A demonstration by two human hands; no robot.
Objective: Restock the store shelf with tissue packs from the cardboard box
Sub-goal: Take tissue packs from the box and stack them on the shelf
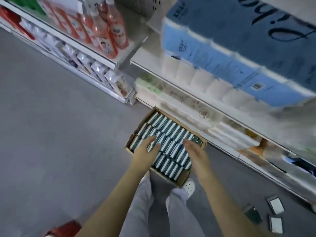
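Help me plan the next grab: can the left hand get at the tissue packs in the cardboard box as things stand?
Probably yes. The left hand is open directly over the tissue packs, and the cardboard box is open-topped, with nothing covering them.

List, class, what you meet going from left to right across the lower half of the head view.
red object at the bottom edge → left hand → right hand → loose packs lying on the floor. The cardboard box and the white shoe overlap the hands, so they are left out.
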